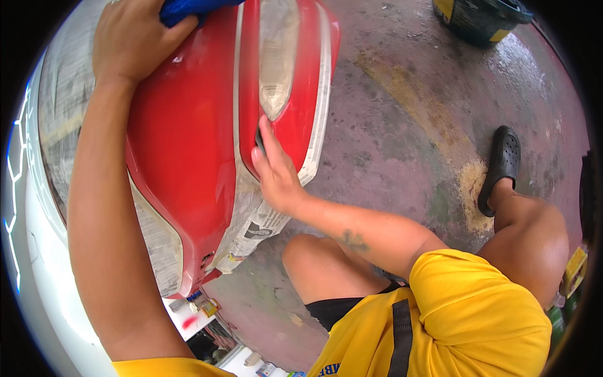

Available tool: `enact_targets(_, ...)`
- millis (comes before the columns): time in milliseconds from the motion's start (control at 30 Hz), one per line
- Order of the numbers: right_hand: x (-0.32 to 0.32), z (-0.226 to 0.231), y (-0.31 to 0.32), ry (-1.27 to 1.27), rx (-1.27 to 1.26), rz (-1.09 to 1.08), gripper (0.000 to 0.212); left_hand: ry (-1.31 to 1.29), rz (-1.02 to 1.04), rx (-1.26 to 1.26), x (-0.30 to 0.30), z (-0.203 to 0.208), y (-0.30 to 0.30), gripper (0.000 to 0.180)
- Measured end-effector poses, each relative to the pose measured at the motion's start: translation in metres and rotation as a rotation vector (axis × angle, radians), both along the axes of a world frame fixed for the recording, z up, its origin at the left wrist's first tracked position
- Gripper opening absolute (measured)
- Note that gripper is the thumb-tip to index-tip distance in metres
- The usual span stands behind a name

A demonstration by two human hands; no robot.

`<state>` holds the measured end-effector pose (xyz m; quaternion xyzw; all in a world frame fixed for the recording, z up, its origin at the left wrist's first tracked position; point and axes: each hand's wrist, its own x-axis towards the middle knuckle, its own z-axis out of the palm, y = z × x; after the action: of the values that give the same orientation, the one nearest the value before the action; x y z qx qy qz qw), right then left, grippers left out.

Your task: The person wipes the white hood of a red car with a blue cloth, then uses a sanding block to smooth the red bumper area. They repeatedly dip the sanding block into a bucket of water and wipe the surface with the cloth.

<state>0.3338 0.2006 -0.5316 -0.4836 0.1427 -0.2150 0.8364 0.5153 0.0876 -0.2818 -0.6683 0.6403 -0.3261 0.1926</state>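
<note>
A glossy red car body panel (182, 119) fills the upper left, its borders masked with newspaper (254, 217) and pale tape. My left hand (135, 41) is at the top left over the panel, its thumb against a bunched blue cloth (191, 7); the frame edge cuts off part of the cloth and fingers. Lower on the panel, my right hand (279, 179) holds a thin dark pad (259, 139) flat to the red surface, below the tip of a papered opening (276, 56). The fingers mostly hide the pad, so its exact kind is unclear.
A dark bucket (483, 22) with yellow patches stands on the stained floor (402, 138) at the top right. My black clog (502, 160) rests to the right. Small containers (207, 306) are beneath the panel at the lower left, beside the white car body (53, 270).
</note>
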Motion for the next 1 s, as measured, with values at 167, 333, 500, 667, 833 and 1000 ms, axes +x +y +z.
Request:
enact_targets(167,-0.020,-0.014,0.041,-0.026,-0.095,-0.059,0.070,-0.070,-0.039,0.049,0.020,0.013,-0.004,0.052)
enact_targets(333,0.022,0.013,-0.035,-0.125,0.255,-0.051,0.075,-0.020,-0.052,0.036,0.025,0.010,-0.005,0.053)
enact_targets(500,-0.003,0.004,0.011,-0.075,-0.016,-0.024,0.076,-0.005,-0.074,0.029,0.017,0.010,-0.010,0.051)
enact_targets(667,0.028,0.016,-0.023,0.010,-0.255,-0.074,0.076,0.012,-0.056,0.033,0.010,0.012,-0.006,0.051)
enact_targets(833,0.039,0.016,-0.034,-0.070,-0.288,-0.185,0.074,0.060,-0.001,0.030,0.001,0.016,-0.015,0.055)
enact_targets(1000,0.098,0.058,-0.119,0.022,-0.193,-0.292,0.067,0.075,0.049,0.043,-0.002,0.019,-0.012,0.054)
